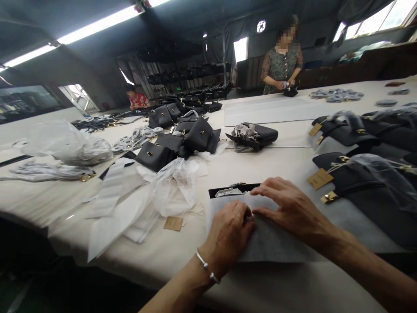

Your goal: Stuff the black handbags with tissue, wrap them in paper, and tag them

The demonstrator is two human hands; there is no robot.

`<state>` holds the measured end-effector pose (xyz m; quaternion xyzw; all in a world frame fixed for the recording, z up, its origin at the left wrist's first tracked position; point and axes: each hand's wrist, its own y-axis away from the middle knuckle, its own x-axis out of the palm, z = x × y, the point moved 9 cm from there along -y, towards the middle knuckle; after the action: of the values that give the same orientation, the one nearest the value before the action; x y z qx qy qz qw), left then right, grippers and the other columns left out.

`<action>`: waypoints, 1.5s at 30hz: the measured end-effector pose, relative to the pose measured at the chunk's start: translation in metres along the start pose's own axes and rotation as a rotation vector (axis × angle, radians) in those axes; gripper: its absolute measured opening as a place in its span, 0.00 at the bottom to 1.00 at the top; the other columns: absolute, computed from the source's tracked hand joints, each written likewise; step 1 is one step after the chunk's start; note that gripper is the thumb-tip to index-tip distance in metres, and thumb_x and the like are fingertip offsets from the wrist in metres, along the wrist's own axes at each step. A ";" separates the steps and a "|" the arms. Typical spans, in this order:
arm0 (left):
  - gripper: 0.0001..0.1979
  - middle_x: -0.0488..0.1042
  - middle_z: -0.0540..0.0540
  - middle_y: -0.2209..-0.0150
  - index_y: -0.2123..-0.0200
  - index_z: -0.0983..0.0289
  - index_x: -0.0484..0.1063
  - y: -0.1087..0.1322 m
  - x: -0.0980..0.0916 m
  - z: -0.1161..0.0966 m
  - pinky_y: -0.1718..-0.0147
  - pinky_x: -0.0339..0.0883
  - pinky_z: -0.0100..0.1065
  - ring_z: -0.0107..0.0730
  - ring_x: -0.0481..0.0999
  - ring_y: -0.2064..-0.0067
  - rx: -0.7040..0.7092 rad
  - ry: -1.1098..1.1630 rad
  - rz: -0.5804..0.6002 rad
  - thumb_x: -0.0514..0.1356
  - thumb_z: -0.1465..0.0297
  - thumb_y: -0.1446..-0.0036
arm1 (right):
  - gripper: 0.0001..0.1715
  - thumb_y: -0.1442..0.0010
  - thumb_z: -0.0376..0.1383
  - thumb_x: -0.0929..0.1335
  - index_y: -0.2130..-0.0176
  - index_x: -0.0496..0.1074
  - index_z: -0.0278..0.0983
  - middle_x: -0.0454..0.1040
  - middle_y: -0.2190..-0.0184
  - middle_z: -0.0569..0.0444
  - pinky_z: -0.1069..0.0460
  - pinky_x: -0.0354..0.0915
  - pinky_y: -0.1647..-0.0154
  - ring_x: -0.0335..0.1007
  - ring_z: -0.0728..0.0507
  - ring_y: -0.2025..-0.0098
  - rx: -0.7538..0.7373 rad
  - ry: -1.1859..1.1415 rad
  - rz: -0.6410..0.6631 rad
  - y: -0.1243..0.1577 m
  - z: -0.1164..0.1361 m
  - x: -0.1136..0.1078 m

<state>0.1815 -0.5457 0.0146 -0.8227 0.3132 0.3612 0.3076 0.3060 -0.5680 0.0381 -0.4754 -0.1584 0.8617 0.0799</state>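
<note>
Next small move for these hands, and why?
Probably smooth the pale sheet flat with the right hand while the left hand steadies it: both hands are at the sheet, which covers the near side of the black bag, while crumpled stuffing shows beyond its upper edge.

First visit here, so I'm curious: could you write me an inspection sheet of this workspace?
Surface: pale table, creased towards the left.
Job's things: black bag, crumpled filling at its opening, white sheet against its near side.
Clutter: piled black bags, loose papers, clear plastic and a brown tag to the left; tagged bags to the right.
Hands: left hand on the sheet; right hand at its upper edge.
Cables: nothing seen on the table.
Surroundings: one person across the table holding a black item, another person farther back; ceiling light on.
</note>
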 end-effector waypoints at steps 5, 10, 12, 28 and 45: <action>0.07 0.70 0.51 0.63 0.64 0.63 0.67 0.001 0.004 0.009 0.62 0.67 0.33 0.32 0.71 0.63 -0.030 0.014 0.002 0.63 0.77 0.43 | 0.07 0.43 0.41 0.70 0.64 0.78 0.42 0.78 0.67 0.57 0.52 0.65 0.62 0.73 0.44 0.63 0.327 -0.387 0.188 0.022 -0.012 0.041; 0.06 0.70 0.51 0.61 0.62 0.63 0.69 0.000 0.010 0.011 0.62 0.68 0.33 0.32 0.72 0.62 0.003 -0.007 0.118 0.64 0.73 0.42 | 0.13 0.47 0.44 0.72 0.64 0.81 0.40 0.80 0.64 0.55 0.51 0.65 0.58 0.74 0.41 0.59 0.432 -0.477 0.253 0.024 -0.035 0.055; 0.07 0.71 0.51 0.61 0.61 0.62 0.70 0.000 0.009 0.012 0.61 0.68 0.33 0.33 0.72 0.61 0.023 -0.015 0.127 0.65 0.73 0.43 | 0.14 0.48 0.44 0.72 0.64 0.82 0.40 0.81 0.65 0.54 0.51 0.65 0.59 0.74 0.41 0.61 0.452 -0.500 0.321 0.022 -0.040 0.058; 0.05 0.75 0.53 0.62 0.65 0.64 0.73 0.007 0.019 0.001 0.59 0.70 0.34 0.35 0.72 0.60 0.225 -0.234 0.137 0.60 0.69 0.36 | 0.16 0.56 0.39 0.72 0.67 0.81 0.34 0.68 0.83 0.58 0.57 0.55 0.80 0.59 0.52 0.81 0.657 -0.573 0.531 0.019 -0.052 0.076; 0.05 0.75 0.52 0.63 0.60 0.62 0.73 0.015 0.009 0.002 0.61 0.68 0.32 0.33 0.72 0.61 0.321 -0.220 0.082 0.59 0.67 0.35 | 0.11 0.41 0.42 0.66 0.65 0.77 0.41 0.75 0.62 0.51 0.46 0.64 0.53 0.69 0.40 0.58 0.120 -0.064 0.206 0.032 -0.013 0.014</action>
<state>0.1741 -0.5566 0.0027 -0.7052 0.3644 0.4066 0.4524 0.3097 -0.5916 0.0098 -0.4559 -0.0593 0.8879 0.0144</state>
